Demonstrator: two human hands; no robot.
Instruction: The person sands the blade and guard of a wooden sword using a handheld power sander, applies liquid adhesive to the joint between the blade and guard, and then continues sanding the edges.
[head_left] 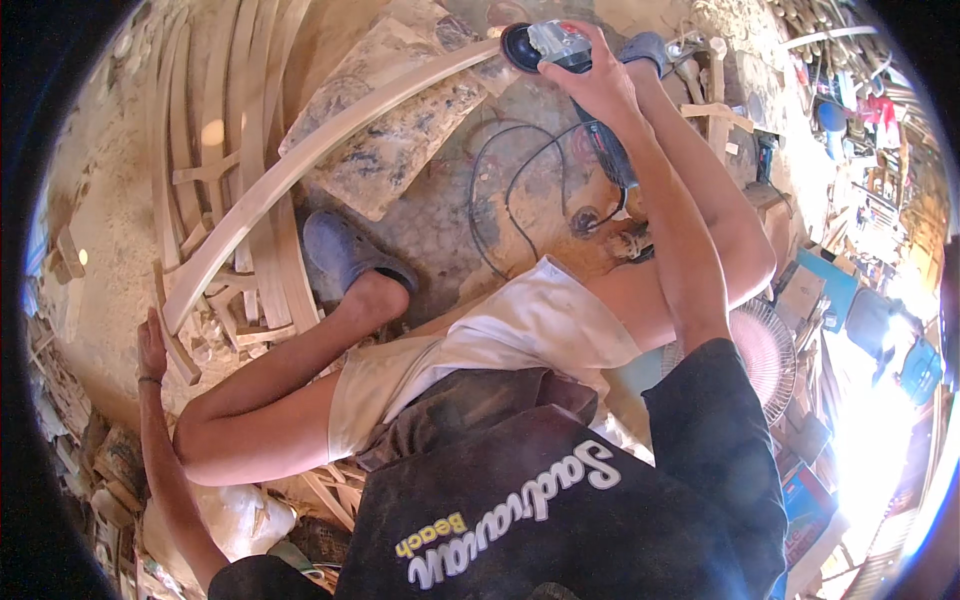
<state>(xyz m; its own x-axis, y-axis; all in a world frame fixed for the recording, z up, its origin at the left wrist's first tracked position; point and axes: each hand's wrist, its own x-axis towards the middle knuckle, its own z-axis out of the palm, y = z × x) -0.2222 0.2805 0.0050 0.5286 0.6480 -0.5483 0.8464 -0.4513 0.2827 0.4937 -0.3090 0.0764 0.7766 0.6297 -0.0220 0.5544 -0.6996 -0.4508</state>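
A long, pale, curved wooden piece (330, 140) slants across the left half of the view, from beside my left knee up to the far middle. My left hand (152, 345) is at its near end, with the fingers closed on the wood and partly hidden. A short curved strip of wood (180, 350) lies against that same end. Far off, my right hand (600, 80) wraps round the metal head of an angle grinder (562, 45). Its round black disc (520, 48) is at the far end of the curved piece. My forearm covers part of the grinder's dark blue body.
Several curved wooden parts (235, 110) are stacked at the left. A stained flat board (385, 130) lies under the curved piece. A black cord (475, 200) loops over the floor between my feet. A round fan (755, 355) stands by my right thigh, with clutter beyond it.
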